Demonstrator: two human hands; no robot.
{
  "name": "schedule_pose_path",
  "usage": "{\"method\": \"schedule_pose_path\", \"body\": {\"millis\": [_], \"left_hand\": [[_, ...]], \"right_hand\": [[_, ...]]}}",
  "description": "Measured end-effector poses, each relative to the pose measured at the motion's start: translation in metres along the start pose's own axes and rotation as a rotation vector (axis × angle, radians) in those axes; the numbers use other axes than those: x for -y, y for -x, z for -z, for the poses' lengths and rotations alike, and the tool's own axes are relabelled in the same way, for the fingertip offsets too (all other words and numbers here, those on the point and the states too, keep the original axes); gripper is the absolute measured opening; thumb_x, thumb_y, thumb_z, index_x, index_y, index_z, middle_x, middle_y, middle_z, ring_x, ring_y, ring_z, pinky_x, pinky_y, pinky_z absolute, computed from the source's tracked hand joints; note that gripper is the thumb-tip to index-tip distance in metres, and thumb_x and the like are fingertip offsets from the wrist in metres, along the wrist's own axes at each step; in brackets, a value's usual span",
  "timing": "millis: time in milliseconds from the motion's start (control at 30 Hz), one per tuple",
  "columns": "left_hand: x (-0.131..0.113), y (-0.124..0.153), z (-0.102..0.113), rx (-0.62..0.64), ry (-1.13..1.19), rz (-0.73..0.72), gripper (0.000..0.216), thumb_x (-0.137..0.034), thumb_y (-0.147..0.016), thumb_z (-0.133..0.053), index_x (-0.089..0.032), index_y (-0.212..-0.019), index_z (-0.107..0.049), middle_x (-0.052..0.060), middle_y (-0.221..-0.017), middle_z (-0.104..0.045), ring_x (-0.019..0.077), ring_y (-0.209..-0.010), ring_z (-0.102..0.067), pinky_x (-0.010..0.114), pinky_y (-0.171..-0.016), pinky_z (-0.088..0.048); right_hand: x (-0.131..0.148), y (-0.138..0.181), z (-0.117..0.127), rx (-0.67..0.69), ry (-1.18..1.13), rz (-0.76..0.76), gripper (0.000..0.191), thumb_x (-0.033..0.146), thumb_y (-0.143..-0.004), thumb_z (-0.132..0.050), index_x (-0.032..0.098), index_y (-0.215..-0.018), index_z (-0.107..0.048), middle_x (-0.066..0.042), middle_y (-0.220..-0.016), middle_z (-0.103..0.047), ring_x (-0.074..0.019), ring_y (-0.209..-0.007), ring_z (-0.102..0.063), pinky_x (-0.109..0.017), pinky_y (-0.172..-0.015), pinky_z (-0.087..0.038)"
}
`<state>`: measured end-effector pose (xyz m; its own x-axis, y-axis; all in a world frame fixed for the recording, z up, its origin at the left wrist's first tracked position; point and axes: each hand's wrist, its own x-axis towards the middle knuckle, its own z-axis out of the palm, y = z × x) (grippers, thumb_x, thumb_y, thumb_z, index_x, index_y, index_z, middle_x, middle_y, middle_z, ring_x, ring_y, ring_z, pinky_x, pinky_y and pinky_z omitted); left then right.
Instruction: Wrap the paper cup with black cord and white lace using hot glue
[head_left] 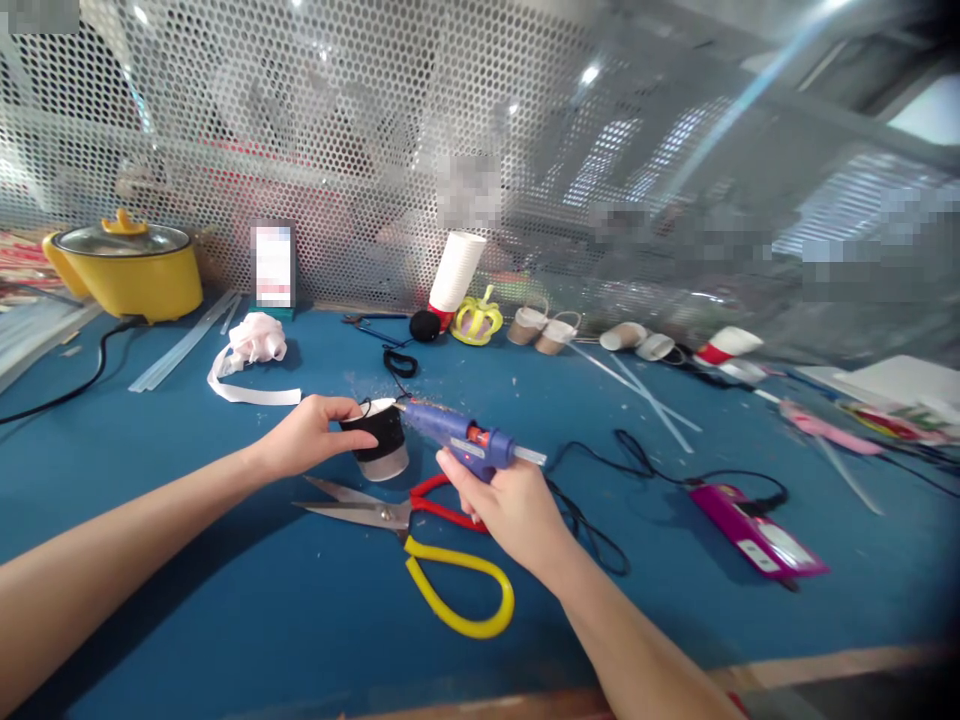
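Note:
My left hand (pixel 319 435) pinches the rim of a small paper cup (pixel 381 463), its upper part wrapped in black and its lower band grey. In my right hand (pixel 514 500) is a blue glue gun (pixel 457 432), with a clear glue stick poking out of its back. The nozzle points left and is at the cup's rim; whether it touches cannot be made out. Black cord (pixel 401 362) runs from the cup's top toward a black ball of yarn (pixel 425 325). Below the cup lie open scissors (pixel 386 515) with one red and one yellow handle.
A yellow electric pot (pixel 142 270) stands back left, near a crumpled white ribbon (pixel 256 340). Stacked paper cups (pixel 457 270), a yellow crown-shaped basket (pixel 478 320) and small brown baskets (pixel 555 335) line the mesh back panel. A purple power strip (pixel 757 530) with black cables lies right.

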<state>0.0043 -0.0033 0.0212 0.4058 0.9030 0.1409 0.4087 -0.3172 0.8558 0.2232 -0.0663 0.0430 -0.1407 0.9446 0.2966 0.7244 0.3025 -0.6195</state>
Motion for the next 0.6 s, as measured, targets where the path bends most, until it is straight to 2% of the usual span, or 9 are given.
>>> {"method": "schedule_pose_path", "body": {"millis": [233, 600], "left_hand": [[0.0002, 0.0003, -0.0005, -0.003, 0.002, -0.003, 0.028, -0.040, -0.069, -0.061, -0.014, -0.060, -0.056, -0.005, -0.058, -0.051, 0.0091, -0.058, -0.042, 0.020, -0.055, -0.033], [0.0024, 0.0001, 0.0007, 0.000, -0.012, -0.010, 0.029, -0.041, -0.069, -0.060, -0.013, -0.063, -0.057, -0.003, -0.062, -0.053, 0.0104, -0.063, -0.044, 0.021, -0.058, -0.035]], "right_hand": [[0.0062, 0.0033, -0.0014, 0.008, -0.028, 0.038, 0.033, 0.037, -0.080, -0.050, 0.022, -0.051, -0.047, 0.004, -0.033, -0.045, -0.0121, -0.035, -0.048, -0.023, -0.040, -0.042], [0.0039, 0.0008, 0.0024, -0.001, 0.007, -0.009, 0.037, 0.035, -0.081, -0.050, 0.021, -0.048, -0.045, 0.003, -0.035, -0.047, -0.0118, -0.035, -0.049, -0.023, -0.042, -0.042]]}}
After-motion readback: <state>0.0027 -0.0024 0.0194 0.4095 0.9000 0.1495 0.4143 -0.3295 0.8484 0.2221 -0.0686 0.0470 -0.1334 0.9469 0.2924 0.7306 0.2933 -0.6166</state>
